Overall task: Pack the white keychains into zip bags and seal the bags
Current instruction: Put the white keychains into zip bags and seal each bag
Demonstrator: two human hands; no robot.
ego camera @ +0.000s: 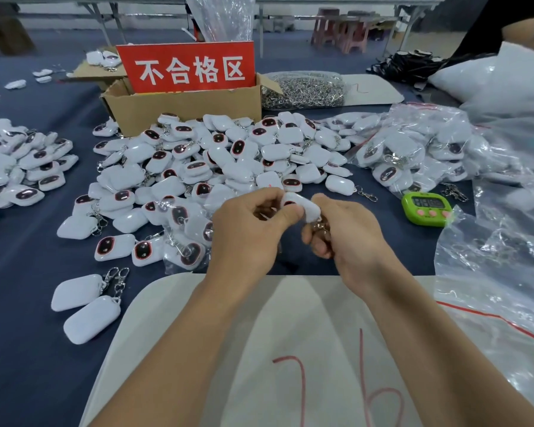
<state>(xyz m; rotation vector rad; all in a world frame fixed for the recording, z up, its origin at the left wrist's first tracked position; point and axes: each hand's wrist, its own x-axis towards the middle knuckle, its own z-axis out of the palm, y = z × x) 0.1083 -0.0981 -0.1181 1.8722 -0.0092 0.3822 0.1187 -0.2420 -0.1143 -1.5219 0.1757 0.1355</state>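
Right at the near edge of the table lies a white sheet (198,318) with red pen marks, half covered by both forearms. Above it, the left hand (247,232) and right hand (349,238) meet over the dark blue table (22,318). Between them sits one white keychain (299,206): the left thumb and fingers pinch its near end, while the right hand curls around the far end and the metal clasp (316,225), whose shape is hard to make out among the fingers. Whether a zip bag surrounds that keychain, I cannot tell.

Just to the left, two loose keychains (84,306) lie face down near the sheet's corner. To the right, clear zip bags (500,272) with red seal lines spill off the table's right edge, cut off. A green timer (426,208) sits beside them.

Further back, the big heap of keychains (216,161) spreads across the middle, some already bagged. Behind it stands a cardboard box (182,109) with a red sign (188,67), then a pile of metal rings (302,89). Beyond the table's far edge, trestle legs and pink stools are blurred.
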